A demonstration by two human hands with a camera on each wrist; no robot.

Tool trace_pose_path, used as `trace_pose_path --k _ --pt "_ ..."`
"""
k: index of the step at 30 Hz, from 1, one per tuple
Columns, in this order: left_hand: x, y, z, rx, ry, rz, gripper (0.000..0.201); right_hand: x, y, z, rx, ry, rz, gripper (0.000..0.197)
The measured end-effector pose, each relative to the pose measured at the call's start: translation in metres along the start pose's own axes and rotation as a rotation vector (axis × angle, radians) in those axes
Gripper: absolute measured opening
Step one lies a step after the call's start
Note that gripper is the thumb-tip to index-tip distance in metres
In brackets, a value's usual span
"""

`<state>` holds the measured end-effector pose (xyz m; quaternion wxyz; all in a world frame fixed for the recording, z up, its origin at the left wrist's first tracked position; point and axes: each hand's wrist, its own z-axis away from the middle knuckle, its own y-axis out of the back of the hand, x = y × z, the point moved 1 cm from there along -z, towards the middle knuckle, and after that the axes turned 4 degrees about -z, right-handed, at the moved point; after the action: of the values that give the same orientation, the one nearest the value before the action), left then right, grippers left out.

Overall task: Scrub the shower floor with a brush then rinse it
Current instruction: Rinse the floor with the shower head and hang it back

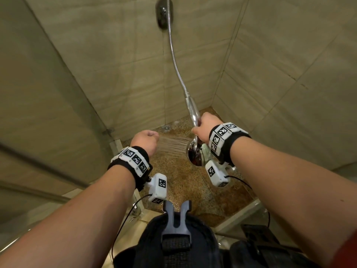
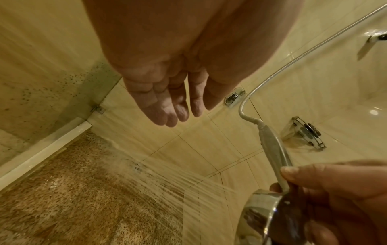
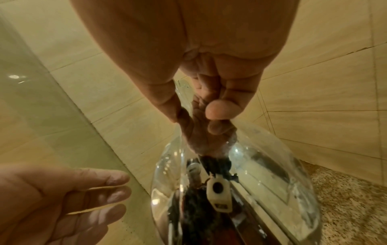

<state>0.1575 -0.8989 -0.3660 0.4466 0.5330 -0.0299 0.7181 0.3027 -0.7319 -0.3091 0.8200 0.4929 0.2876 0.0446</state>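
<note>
Over the speckled brown pebble shower floor (image 1: 185, 182), the person's right hand (image 1: 204, 126) has its grip closed round the handle of a chrome handheld shower head (image 1: 194, 153), thumb and fingers wrapped just above the round spray face. Water streams sideways from that face toward the left and strikes the wet floor near the small round drain (image 1: 166, 128) at the back wall. A flexible ribbed metal hose (image 1: 174, 60) runs from the handle up to a dark chrome wall fitting (image 1: 163, 13) on the beige tiled wall (image 1: 116, 64).

The left hand (image 1: 145, 141) holds nothing: from the head view it looks loosely bunched, while the left wrist view shows its fingers (image 2: 165, 106) hanging relaxed and nearly straight, close together, beside the spray. It is near the shower head but apart from it.

Both wrists wear black bands with white blocks printed with black-and-white square marker patterns (image 1: 135, 158); no readable words or brand names show on them or on the fittings. A brush cannot be seen in any view. The chrome back of the shower head mirrors the wrist camera and the dark band in the right wrist view.
</note>
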Motion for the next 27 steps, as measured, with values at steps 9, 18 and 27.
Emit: trace_pose_path --k 9,18,27 --pt "0.012 -0.007 0.005 -0.015 -0.015 0.013 0.010 0.004 0.007 0.007 0.017 -0.003 -0.017 0.038" --pt "0.060 -0.021 0.018 -0.292 -0.015 0.283 0.025 0.002 0.016 0.021 0.015 0.054 0.032 0.034" --pt "0.095 -0.024 0.028 -0.480 0.081 0.476 0.022 -0.003 0.013 0.036 -0.002 0.254 0.070 0.035"
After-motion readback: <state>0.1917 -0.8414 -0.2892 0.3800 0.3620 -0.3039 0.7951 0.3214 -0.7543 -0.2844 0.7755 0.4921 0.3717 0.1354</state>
